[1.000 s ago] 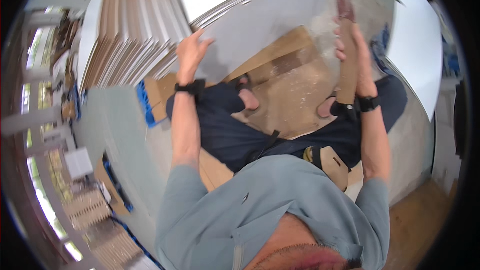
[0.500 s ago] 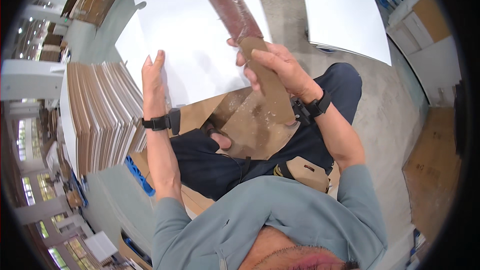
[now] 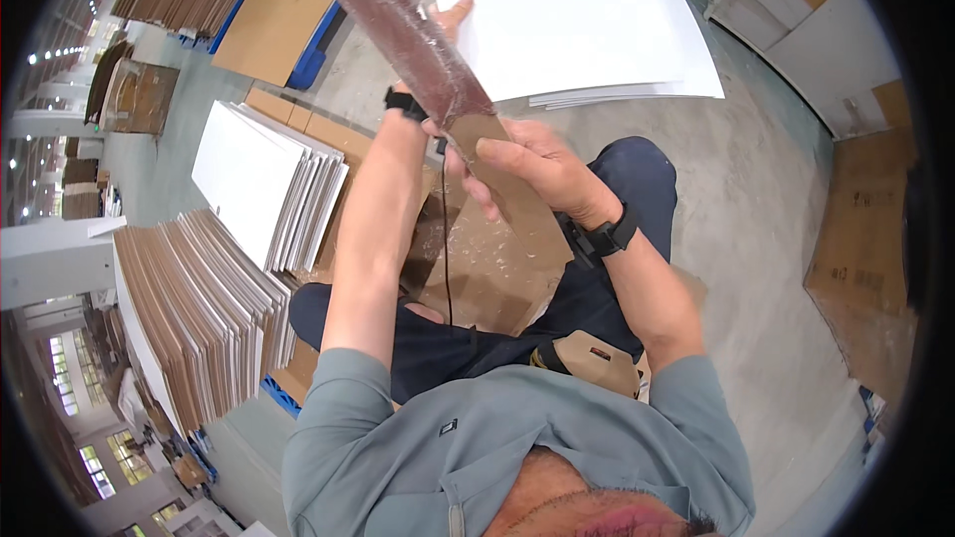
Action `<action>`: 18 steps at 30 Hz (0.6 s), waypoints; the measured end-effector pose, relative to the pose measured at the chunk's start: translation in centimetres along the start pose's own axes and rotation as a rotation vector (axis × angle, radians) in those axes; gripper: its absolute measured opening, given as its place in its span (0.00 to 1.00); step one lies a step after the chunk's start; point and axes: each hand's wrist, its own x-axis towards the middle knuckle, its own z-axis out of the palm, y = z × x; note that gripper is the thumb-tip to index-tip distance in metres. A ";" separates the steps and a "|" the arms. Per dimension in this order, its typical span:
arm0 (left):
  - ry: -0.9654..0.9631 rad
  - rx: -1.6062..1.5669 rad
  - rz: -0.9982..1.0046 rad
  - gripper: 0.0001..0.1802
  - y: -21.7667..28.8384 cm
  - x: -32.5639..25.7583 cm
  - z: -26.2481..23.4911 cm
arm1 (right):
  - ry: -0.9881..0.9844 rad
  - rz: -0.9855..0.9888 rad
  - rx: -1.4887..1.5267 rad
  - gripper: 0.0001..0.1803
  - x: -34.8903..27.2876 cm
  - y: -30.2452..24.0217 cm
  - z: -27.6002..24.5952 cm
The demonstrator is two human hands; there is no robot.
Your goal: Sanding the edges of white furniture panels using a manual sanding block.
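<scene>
My right hand (image 3: pixel 537 164) is closed around the cardboard-brown grip of a long sanding block (image 3: pixel 413 40), whose far part is covered in worn dark red sandpaper dusted with white. My left arm reaches forward behind the block, so most of my left hand (image 3: pixel 454 18) is hidden. Its visible thumb lies over the left edge of a large white board (image 3: pixel 577 20), which rests on a low stack. How its other fingers sit under the edge cannot be seen. Brown cardboard (image 3: pixel 487 259) speckled with white dust lies between my legs.
On the left, a pile of white boards (image 3: pixel 249 184) lies on cardboard beside a leaning row of brown-edged boards (image 3: pixel 194 308). A brown sheet on a blue pallet (image 3: pixel 310 62) stands beyond. At right are a large carton (image 3: pixel 860 259) and white cabinets (image 3: pixel 826 40).
My left hand has moved forward and right, from the white board before me to the right-hand stack. That board no longer covers my lap; the left pile shows. The sanding block stays in my right hand.
</scene>
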 end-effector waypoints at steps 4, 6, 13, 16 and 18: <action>0.041 0.308 -0.041 0.28 -6.6 1.6 4.1 | -0.029 0.052 -0.023 0.24 0.5 -0.3 -1.3; 0.145 0.238 0.052 0.26 -8.4 1.6 5.2 | -0.048 0.044 -0.040 0.24 1.0 -0.3 -1.5; 0.109 0.275 -0.033 0.28 -11.1 3.7 5.1 | 0.085 0.064 -0.126 0.24 2.0 1.0 -1.5; 0.106 0.401 0.007 0.38 -13.5 1.7 0.1 | 0.249 0.136 -0.149 0.24 3.1 2.7 0.1; 0.142 0.365 0.210 0.44 -14.0 -0.7 -5.8 | 0.231 0.164 -0.081 0.29 3.7 3.0 1.3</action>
